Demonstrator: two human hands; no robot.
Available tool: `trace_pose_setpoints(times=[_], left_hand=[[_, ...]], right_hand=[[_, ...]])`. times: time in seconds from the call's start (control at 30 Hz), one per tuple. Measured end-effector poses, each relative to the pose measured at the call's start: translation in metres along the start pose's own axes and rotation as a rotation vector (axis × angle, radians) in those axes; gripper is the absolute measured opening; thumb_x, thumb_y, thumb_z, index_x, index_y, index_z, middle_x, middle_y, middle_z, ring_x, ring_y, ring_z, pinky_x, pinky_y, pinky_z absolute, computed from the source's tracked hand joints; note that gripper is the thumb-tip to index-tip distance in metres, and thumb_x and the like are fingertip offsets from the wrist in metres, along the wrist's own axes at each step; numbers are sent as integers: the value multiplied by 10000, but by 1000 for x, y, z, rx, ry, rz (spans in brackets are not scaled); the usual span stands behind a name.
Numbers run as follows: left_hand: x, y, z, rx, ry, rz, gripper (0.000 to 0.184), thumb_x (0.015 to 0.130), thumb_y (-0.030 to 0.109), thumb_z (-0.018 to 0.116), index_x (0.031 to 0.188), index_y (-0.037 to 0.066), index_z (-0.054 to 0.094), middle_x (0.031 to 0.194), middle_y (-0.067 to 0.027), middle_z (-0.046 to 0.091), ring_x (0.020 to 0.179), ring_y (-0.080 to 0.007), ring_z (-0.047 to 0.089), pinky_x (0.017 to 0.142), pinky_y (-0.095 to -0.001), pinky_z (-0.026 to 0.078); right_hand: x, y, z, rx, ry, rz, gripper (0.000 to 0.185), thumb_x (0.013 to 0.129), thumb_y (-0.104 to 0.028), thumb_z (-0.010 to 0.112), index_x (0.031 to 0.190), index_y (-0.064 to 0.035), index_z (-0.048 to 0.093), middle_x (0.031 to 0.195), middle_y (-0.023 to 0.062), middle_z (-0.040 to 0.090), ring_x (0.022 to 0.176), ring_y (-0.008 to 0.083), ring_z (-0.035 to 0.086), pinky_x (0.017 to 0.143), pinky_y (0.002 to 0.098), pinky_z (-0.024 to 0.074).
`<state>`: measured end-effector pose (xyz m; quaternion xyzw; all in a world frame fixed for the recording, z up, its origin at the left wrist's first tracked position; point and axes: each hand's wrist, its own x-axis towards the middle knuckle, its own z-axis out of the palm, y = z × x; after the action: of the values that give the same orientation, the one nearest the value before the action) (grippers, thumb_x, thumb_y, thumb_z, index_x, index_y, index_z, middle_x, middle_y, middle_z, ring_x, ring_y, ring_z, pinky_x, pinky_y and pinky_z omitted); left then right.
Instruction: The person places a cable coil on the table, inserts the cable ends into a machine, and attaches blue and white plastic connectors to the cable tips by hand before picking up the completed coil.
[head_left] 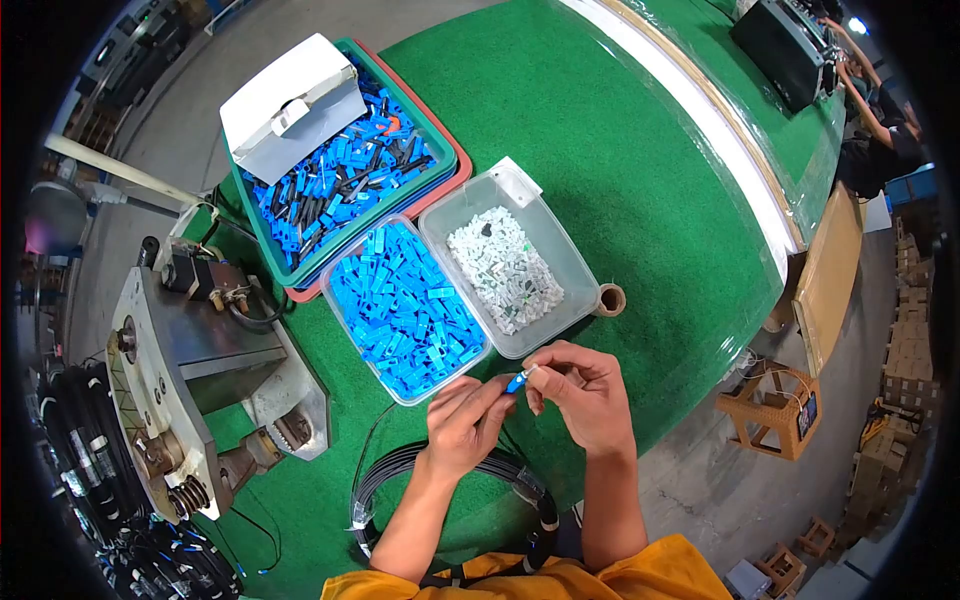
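Observation:
My left hand [462,422] pinches a small blue connector [516,383] just in front of the two clear bins. At the connector's tip, my right hand [588,392] has thumb and forefinger pressed around a small white piece. A black cable coil [395,478] lies below my wrists, near my body. Ahead of my left hand, a clear bin of blue connector parts [405,310] stands on the green table. Another clear bin [572,262], holding small white pieces, is beside it on the right.
Stacked trays [450,170] hold blue and black parts, with a white box [290,105] on top. A metal press [190,370] stands at left. A cardboard tube [611,299] is near the bins. Another person's arm [868,105] shows at far right, by a black case [785,50].

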<state>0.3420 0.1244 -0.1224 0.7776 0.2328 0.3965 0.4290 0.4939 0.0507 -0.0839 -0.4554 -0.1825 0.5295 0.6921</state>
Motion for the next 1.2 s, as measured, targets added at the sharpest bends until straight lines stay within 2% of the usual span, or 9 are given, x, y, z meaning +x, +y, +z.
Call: trace_pose_setpoints(times=[0.17,0.23,0.4,0.47,0.8,0.87,0.97,1.1,1.2], left_hand=[[2,2,-1,55,-43,23,158,828,-48,698,983,-69,679,717,-92,689,613,-213,658,614,-315,504],[2,2,0,59,-36,22,157,830,-46,696,985,-68,679,709,-87,688,616,-212,660,613,-313,503],[3,3,2,29,-56,2,147,842,-41,685,986,-70,676,721,-95,692,625,-215,658,600,-313,501],[3,2,3,25,-1,40,179,834,-37,698,1007,-74,671,696,-85,680,560,-211,629,562,-316,483],[4,7,-1,-38,-11,-9,174,839,-53,669,1011,-74,662,707,-84,688,600,-211,646,586,-312,491],[4,7,-2,-75,-22,-15,178,839,-62,656,1017,-73,661,699,-77,685,590,-200,642,586,-309,484],[3,6,-1,-70,-5,-5,173,842,-55,658,1015,-69,663,690,-71,680,581,-194,638,577,-307,476],[1,4,0,-75,-24,-5,176,838,-50,666,1013,-66,665,686,-68,678,578,-191,637,576,-307,473],[2,3,0,-66,-34,7,176,836,-44,673,1011,-63,666,686,-68,677,577,-193,637,578,-308,473]], right_hand=[[-1,-10,-3,-117,-24,-46,131,896,14,684,1021,51,694,892,69,672,680,111,612,595,236,487],[0,-15,-4,-328,-35,-67,135,899,6,685,1025,51,694,898,76,675,694,112,628,590,229,491],[-2,-8,-8,-254,-25,-58,146,904,-6,684,1039,49,696,910,82,679,709,111,643,592,222,498],[-5,0,-5,-180,-22,-57,148,906,-6,682,1042,49,696,913,83,679,708,112,645,594,222,501],[-12,13,19,-103,158,-191,240,878,62,673,1117,41,663,920,55,634,774,85,593,641,203,484],[-9,17,12,-410,86,-381,275,864,75,674,1136,31,664,934,59,632,817,92,585,665,212,484],[-11,21,13,-281,88,-301,291,857,73,680,1144,27,671,965,70,631,828,101,587,678,227,487],[-13,21,8,-350,75,-280,276,864,68,678,1137,32,680,1004,81,628,832,107,601,685,229,505],[-14,20,10,-202,90,-205,253,867,60,680,1119,37,687,1018,90,629,845,114,618,695,228,523]])
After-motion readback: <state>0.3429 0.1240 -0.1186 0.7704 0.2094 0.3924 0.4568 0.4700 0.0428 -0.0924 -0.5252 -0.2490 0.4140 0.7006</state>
